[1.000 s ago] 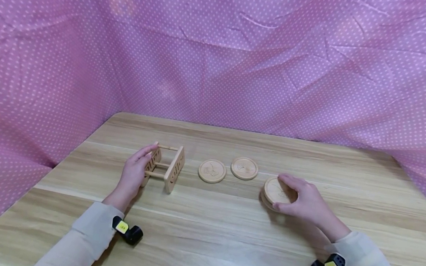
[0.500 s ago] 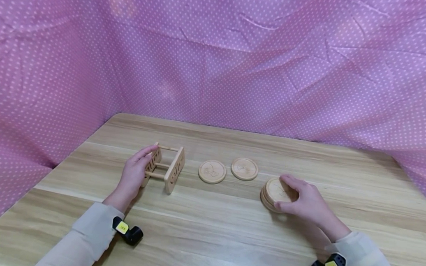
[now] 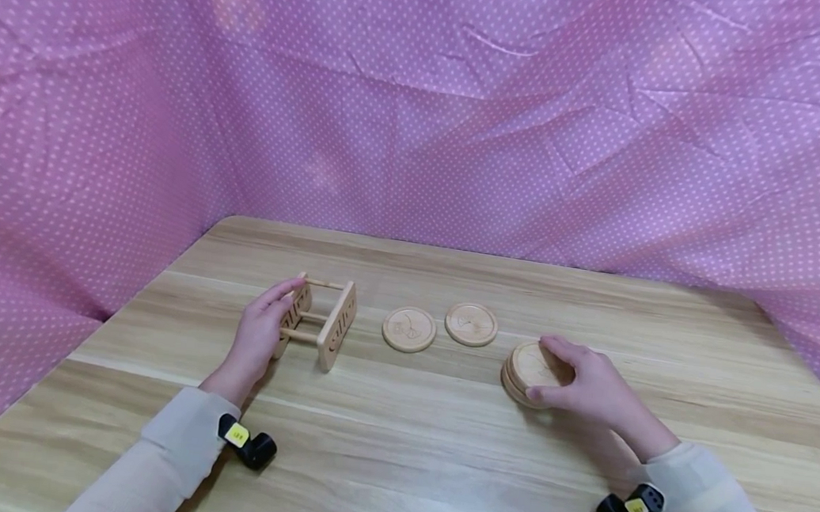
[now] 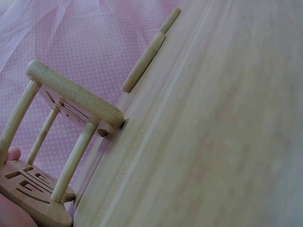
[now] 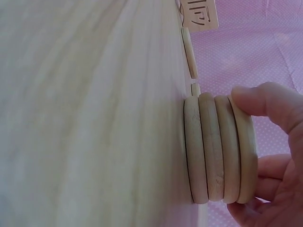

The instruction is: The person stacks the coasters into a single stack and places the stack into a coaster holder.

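While my left hand [image 3: 254, 336] holds the rack [image 3: 337, 328], my right hand [image 3: 592, 386], half-closed, pinches the top coaster [image 3: 534, 364] by its rim; level pressure should keep the lower coasters [image 5: 212, 146] undisturbed

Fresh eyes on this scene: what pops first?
The pink dotted cloth behind the table jumps out first. Then, on the right, the right hand grips the top of a four-disc wooden stack. Across from it, the left hand holds a slotted wooden rack, with two loose discs lying flat between the hands.
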A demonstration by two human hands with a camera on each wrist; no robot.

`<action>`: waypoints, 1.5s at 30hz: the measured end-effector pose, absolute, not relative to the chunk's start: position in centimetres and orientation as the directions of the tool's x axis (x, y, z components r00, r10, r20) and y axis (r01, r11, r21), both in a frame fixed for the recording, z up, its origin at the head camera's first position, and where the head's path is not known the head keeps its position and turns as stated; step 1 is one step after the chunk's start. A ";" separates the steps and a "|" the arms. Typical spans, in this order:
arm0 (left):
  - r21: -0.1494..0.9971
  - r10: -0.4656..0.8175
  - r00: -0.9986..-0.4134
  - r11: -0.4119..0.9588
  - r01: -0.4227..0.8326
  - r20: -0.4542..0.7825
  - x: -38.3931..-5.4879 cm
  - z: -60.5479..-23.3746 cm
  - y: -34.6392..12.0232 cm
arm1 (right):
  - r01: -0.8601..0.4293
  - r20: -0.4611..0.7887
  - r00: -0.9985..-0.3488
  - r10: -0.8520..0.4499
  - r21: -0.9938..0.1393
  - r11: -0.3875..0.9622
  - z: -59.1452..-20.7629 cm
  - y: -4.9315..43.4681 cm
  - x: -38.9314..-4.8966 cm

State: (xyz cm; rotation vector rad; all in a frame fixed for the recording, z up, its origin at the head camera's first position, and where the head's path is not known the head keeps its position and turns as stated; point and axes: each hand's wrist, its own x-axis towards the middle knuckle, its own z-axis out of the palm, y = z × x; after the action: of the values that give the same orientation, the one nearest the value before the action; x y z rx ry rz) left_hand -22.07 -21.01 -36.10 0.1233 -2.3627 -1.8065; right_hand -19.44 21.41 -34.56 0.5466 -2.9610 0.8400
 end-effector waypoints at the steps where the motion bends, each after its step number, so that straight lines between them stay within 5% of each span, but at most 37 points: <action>1: 0.964 -0.165 -0.983 0.265 0.033 0.079 -22.1 -36.1 -21.0 | -0.334 0.106 -0.939 -0.326 -0.506 0.796 -34.5 21.4 -19.4; 25: 0.965 -0.157 -0.985 0.259 0.031 0.074 -22.2 -36.1 -21.1 | -0.304 0.156 -0.952 -0.264 -0.596 0.743 -33.5 16.4 -20.3; 45: 0.968 -0.161 -0.983 0.247 0.044 0.085 -22.2 -36.4 -21.3 | -0.034 -0.030 -0.995 -0.093 -0.789 0.614 -34.1 11.1 -22.2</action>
State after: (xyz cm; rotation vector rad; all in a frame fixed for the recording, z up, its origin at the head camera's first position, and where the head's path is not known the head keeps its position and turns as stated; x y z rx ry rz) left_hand -22.18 -21.32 -36.43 0.1113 -2.3441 -1.8278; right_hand -22.16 11.11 -34.12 0.1138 -2.8828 1.4070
